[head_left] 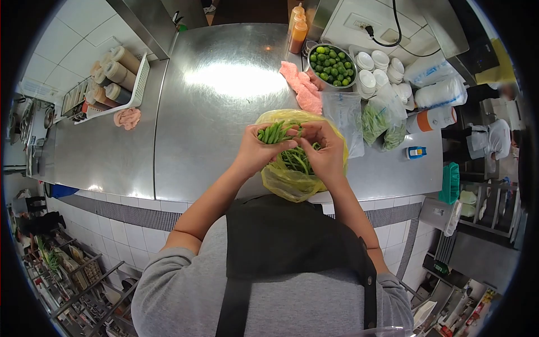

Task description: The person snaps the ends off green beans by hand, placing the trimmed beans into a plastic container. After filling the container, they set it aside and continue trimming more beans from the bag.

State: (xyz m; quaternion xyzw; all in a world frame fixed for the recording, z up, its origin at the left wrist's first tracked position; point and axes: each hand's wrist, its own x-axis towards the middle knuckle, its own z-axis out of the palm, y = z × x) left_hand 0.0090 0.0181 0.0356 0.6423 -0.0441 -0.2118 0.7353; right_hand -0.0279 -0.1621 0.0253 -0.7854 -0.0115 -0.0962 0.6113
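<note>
My left hand (pixel 259 150) is closed around a bunch of thin green beans (pixel 273 133), their ends showing above the thumb. Close beside it, my right hand (pixel 325 150) pinches at the right end of the bunch, thumb and fingers together on a green bean; its tip is partly hidden by the fingers. Below both hands, an open yellow plastic bag (pixel 292 188) stands on the steel counter with more green beans (pixel 297 162) inside. The bag's rim spreads out behind and around my hands.
Behind the bag lie a pink cloth (pixel 300 87) and a steel bowl of limes (pixel 332 66). Sauce bottles (pixel 298 35), stacked white cups (pixel 366 81) and bagged greens (pixel 373 122) stand nearby. A white basket of bottles (pixel 135 92) and another cloth (pixel 127 118) are at left.
</note>
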